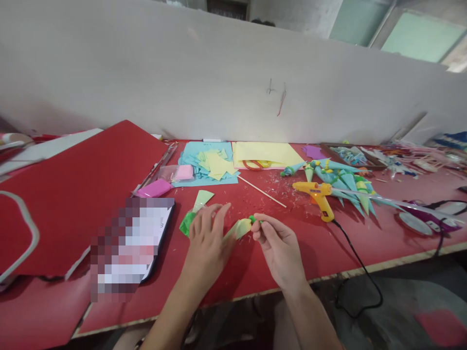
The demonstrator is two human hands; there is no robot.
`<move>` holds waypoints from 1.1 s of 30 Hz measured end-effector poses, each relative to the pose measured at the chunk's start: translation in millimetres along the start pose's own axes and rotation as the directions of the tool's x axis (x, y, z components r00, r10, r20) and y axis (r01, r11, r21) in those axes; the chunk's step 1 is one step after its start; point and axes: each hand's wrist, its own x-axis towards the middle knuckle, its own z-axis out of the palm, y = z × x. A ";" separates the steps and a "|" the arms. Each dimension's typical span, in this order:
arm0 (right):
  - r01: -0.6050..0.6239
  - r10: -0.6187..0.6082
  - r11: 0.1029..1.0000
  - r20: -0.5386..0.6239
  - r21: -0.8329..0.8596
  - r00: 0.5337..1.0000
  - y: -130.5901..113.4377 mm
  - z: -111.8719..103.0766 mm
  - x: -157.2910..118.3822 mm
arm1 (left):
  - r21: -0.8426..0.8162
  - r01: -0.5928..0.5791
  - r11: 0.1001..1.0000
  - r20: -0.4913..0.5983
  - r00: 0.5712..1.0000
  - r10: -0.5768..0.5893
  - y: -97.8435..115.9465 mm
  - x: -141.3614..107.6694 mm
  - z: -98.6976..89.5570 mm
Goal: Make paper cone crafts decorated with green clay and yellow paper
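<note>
Red tabletop (255, 279): dark-edged smartphone (146, 243) at eight o'clock, writing blurred. Right hand (279, 245) pinches pale-yellow paper cone (242, 228) by its green end (252, 219); left hand (209, 238) spread, grip unclear.

Craft workshop: long red bench (250, 274), glue gun (319, 197), cut paper pieces (221, 166), blue paper cones (338, 183), white partition (182, 73).

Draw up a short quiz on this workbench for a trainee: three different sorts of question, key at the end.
1. Which hand has its fingertips at the green end of the paper cone?
2. True or false: in the picture, the yellow glue gun lies to the right of the phone.
3. Which of these lies on the red table?
A) a hammer
B) a thin stick
C) a mug

Key: 1. The right hand; 2. True; 3. B
</note>
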 end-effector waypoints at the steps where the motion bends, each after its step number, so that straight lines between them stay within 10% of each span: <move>1: 0.001 -0.001 1.000 0.015 -0.011 1.000 -1.0 0.5 -0.8 | -0.014 -0.030 0.999 0.007 1.000 0.031 1.4 -0.4 1.3; 6: 0.038 -0.038 0.999 -0.023 -0.009 0.999 -5.6 1.9 -2.1 | -0.001 -0.012 1.000 0.062 0.998 0.012 7.6 2.2 6.1; 12: -0.017 0.016 0.999 -0.030 -0.050 0.999 -4.3 -1.6 -0.1 | -0.011 0.120 0.993 0.402 0.910 -0.106 12.8 7.1 -1.9; 20: 0.052 -0.055 0.998 -0.075 -0.043 0.996 -7.4 -3.1 -0.6 | -0.207 0.406 0.890 0.420 0.859 -0.294 3.6 6.3 -7.8; 26: 0.086 -0.096 0.986 -0.062 -0.141 0.993 -3.7 -5.1 -0.5 | -0.695 0.599 0.398 0.512 0.801 -0.312 18.1 6.0 -14.7; 30: 0.116 -0.127 0.980 -0.058 -0.164 0.990 -0.9 -6.1 0.7 | -0.768 0.640 -0.027 0.635 0.755 -0.165 25.2 5.3 -11.6; 33: 0.130 -0.145 0.975 -0.073 -0.183 0.987 -0.8 -6.6 -0.1 | -0.772 0.608 -0.186 0.635 0.746 -0.199 27.0 4.4 -7.5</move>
